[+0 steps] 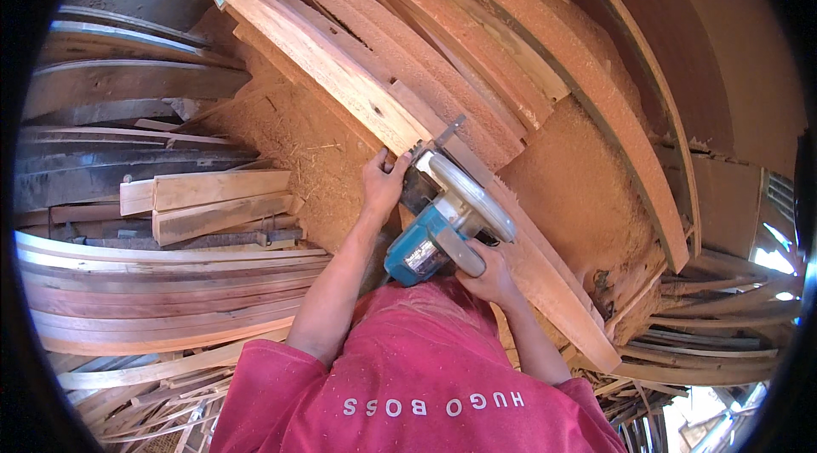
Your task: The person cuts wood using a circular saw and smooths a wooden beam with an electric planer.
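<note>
A blue circular saw (436, 232) with a pale metal blade guard rests on a long, light wooden plank (332, 70), which runs from the far left to the near right. My right hand (494, 274) is wrapped round the saw's grey rear handle. At the front of the saw, my left hand (383, 185) grips the plank's left edge, its thumb close to the saw's base plate. The undersides of the left fingers are hidden. Beyond the base plate, a thin metal guide bar (451, 129) sticks out to the right. The blade itself is covered by the guard and base.
Sawdust (298, 134) covers the ground around the plank. Reddish boards (425, 61) lie just beyond it, and a long curved board (587, 87) arcs along the right. Short wooden blocks (223, 191) sit at left, above stacked curved planks (170, 291). Thin offcuts (170, 406) lie at lower left.
</note>
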Demonstrator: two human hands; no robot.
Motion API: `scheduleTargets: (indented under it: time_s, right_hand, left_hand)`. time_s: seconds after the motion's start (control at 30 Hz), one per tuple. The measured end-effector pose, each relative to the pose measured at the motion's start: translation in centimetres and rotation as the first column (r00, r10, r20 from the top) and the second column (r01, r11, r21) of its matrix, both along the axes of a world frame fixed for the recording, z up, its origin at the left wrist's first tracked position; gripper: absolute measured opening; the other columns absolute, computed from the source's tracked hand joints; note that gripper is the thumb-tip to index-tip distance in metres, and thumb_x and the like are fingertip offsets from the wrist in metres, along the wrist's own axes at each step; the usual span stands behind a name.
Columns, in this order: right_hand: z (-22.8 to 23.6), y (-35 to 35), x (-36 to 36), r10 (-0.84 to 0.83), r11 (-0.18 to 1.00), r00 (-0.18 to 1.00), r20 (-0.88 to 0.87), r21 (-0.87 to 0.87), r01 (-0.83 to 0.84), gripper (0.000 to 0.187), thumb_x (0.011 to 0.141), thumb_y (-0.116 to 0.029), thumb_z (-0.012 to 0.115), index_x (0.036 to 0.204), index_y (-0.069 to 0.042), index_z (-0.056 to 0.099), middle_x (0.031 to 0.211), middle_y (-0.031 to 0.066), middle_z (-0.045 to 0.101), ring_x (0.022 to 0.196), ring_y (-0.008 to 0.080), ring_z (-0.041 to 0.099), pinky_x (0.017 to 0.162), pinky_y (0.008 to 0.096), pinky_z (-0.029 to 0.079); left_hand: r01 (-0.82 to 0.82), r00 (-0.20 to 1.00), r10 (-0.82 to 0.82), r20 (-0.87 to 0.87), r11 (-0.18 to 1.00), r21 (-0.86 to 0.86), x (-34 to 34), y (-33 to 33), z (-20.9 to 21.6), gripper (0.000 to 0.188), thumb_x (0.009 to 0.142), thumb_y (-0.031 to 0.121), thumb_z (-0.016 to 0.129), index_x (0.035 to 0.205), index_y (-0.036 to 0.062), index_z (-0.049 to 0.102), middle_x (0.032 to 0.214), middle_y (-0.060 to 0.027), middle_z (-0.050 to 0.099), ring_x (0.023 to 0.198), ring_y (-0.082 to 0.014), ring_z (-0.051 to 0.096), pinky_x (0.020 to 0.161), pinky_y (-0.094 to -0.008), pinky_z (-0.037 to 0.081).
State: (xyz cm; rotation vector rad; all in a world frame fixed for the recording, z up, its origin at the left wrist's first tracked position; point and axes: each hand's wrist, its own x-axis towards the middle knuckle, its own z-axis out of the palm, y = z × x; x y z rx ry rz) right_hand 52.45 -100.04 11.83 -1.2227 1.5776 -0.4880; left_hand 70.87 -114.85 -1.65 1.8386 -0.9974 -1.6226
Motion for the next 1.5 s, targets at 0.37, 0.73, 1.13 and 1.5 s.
scheduleTargets:
  time_s: [0.37,0.73,1.13,1.5]
  right_hand:
    - [0.0,-0.1,0.1,-0.007,1.000,1.000,-0.017,-0.018,0.006,0.043,0.068,-0.011,0.075,0.109,-0.003,0.065,0.096,0.0175,0.069,0.088,0.0356,0.069,0.079,0.0394,0.054]
    - [-0.1,-0.3,0.1,-0.009,0.999,1.000,0.017,-0.034,0.009,0.044,0.068,-0.011,0.075,0.110,-0.001,0.064,0.099,0.0176,0.069,0.089,0.0359,0.069,0.081,0.0396,0.054]
    - [-0.5,-0.4,-0.2,0.011,1.000,1.000,0.004,-0.014,-0.011,0.047,0.066,-0.013,0.077,0.110,-0.002,0.064,0.100,0.0178,0.069,0.090,0.0360,0.069,0.082,0.0412,0.053]
    - [-0.2,-0.9,-0.2,0.022,0.999,0.999,0.035,0.029,-0.023,0.051,0.066,-0.016,0.078,0.113,-0.003,0.063,0.107,0.0186,0.068,0.098,0.0380,0.066,0.087,0.0425,0.052]
  left_hand:
    - [0.022,0.999,-0.022,0.024,1.000,0.005,0.4,0.0,-1.4,0.067,0.090,0.028,0.073,0.136,-0.0136,0.048,0.068,0.0018,0.054,0.058,-0.0056,0.047,0.051,-0.0241,0.038]
    - [-0.019,0.997,0.023,0.078,0.999,-0.047,0.2,-0.2,-0.7,0.061,0.086,0.033,0.074,0.120,-0.0162,0.059,0.062,-0.0040,0.056,0.058,-0.0091,0.052,0.054,-0.0286,0.043]
    - [-0.037,0.999,0.038,0.027,0.999,-0.019,0.2,-0.8,0.1,0.063,0.087,0.030,0.075,0.122,-0.0185,0.056,0.065,-0.0032,0.058,0.060,-0.0076,0.052,0.053,-0.0273,0.043]
    - [-0.015,0.998,0.018,0.065,0.999,-0.044,0.5,-1.3,-0.2,0.065,0.087,0.030,0.075,0.126,-0.0182,0.054,0.063,-0.0039,0.057,0.059,-0.0086,0.052,0.054,-0.0276,0.044]
